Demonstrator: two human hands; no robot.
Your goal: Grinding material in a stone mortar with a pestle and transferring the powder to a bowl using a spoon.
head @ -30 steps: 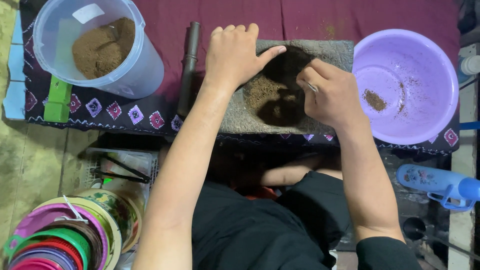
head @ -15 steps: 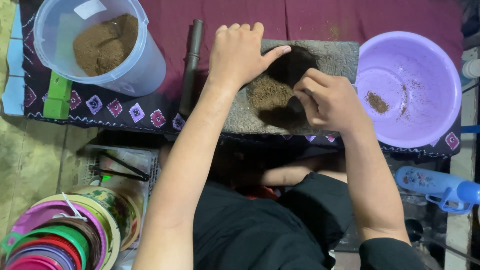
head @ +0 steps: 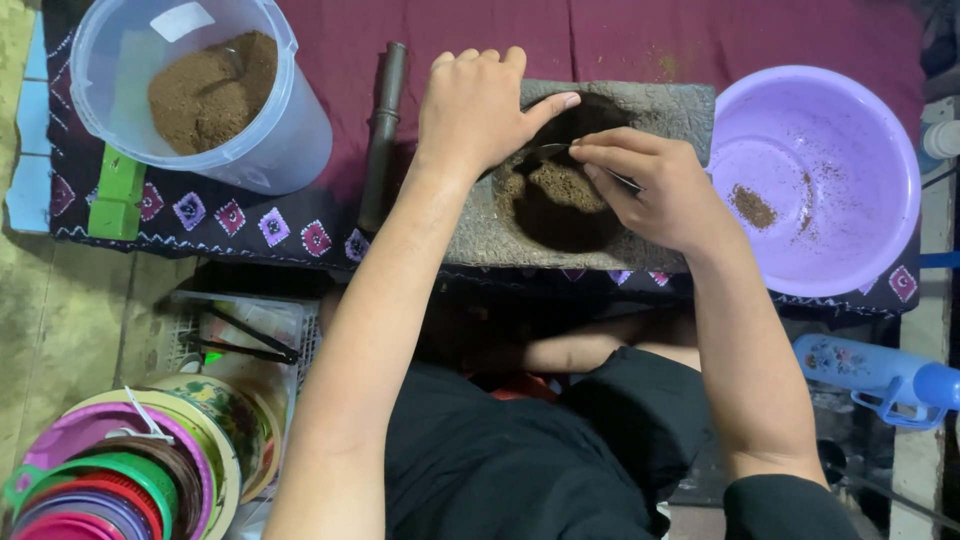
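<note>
Scraping brown powder [head: 565,185] from the hollow of the stone slab [head: 590,175] at the cloth's near edge, the right hand [head: 660,190] pinches a spoon [head: 545,152] while the left hand [head: 480,110] lies flat, bracing the stone; short, shallow strokes should limit spillage.
</note>
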